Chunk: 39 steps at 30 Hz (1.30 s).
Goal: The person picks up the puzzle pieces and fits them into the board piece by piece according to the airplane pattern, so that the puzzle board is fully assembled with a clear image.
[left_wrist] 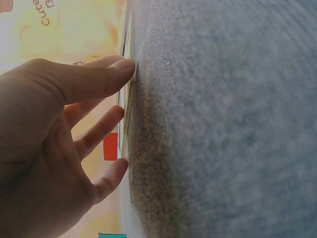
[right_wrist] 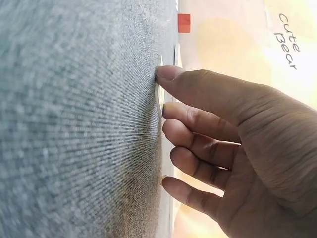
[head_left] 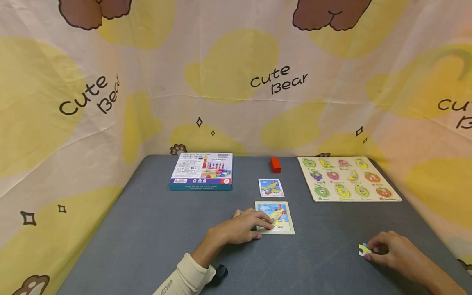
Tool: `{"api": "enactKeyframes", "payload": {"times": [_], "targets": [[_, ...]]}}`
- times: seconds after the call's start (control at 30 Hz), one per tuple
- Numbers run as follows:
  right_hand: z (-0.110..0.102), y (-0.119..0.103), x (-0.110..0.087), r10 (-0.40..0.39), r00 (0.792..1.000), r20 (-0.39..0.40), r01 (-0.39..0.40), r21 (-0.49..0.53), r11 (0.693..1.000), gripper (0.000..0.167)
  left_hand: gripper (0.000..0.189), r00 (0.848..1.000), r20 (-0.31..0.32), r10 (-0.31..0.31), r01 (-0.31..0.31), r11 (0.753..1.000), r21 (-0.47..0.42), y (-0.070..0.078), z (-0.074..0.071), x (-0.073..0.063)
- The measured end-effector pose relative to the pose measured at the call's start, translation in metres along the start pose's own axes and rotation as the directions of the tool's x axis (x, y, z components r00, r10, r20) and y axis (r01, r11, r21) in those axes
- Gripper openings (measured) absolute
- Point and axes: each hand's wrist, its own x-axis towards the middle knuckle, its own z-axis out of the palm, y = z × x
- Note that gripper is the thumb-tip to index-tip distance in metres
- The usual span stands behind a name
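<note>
A jigsaw puzzle board (head_left: 291, 224) with a cream rim and an airplane picture lies flat at the middle of the table. My left hand (head_left: 239, 226) rests on its left side, fingertips on the picture and thumb by the near edge. In the left wrist view those fingers (left_wrist: 101, 131) are spread along the thin board. Off to the right, my right hand (head_left: 400, 252) pinches a small puzzle piece (head_left: 363, 250), yellow, white and blue, between thumb and fingers at the table surface. The right wrist view shows this piece edge-on, mostly hidden by the fingertips.
Beyond the board lies an airplane picture card (head_left: 271, 188), with a red block (head_left: 275, 165) behind it. A beaded-column toy box (head_left: 200, 172) sits at the back left, a wooden fruit puzzle board (head_left: 348, 179) at the back right. Printed cloth (head_left: 228, 119) walls the table's back and sides.
</note>
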Motion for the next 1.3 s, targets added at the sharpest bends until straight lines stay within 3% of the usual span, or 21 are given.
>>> {"api": "enactKeyframes", "payload": {"times": [0.27,0.53,0.77,1.07,1.23,1.3], "targets": [[0.001,0.004,-0.004,-0.018,1.0,-0.004,0.018,0.005,1.0,0.018,0.039,1.0,0.004,-0.004,0.004,1.0,-0.006,-0.002,0.002,0.001],[0.007,-0.004,-0.002,-0.033,0.997,-0.072,0.033,0.002,0.999,0.021,0.039,1.0,0.011,-0.011,0.011,1.0,-0.019,-0.002,0.002,0.0],[0.015,-0.025,0.008,-0.191,0.951,-0.243,0.203,0.026,0.979,0.029,0.039,1.0,0.007,-0.013,0.013,1.0,-0.016,-0.002,0.001,0.0],[0.015,-0.063,0.039,-0.277,0.945,-0.174,0.288,0.041,0.957,0.026,0.039,1.0,0.003,-0.016,0.016,1.0,-0.01,-0.001,0.001,0.0],[0.022,-0.083,0.058,-0.395,0.898,-0.195,0.408,0.03,0.913,0.026,0.039,1.0,0.006,-0.015,0.015,1.0,-0.017,-0.001,0.001,0.001],[0.025,-0.091,0.065,-0.418,0.89,-0.183,0.43,0.033,0.902,0.024,0.039,1.0,0.005,-0.015,0.015,1.0,-0.018,-0.001,0.001,0.001]]}}
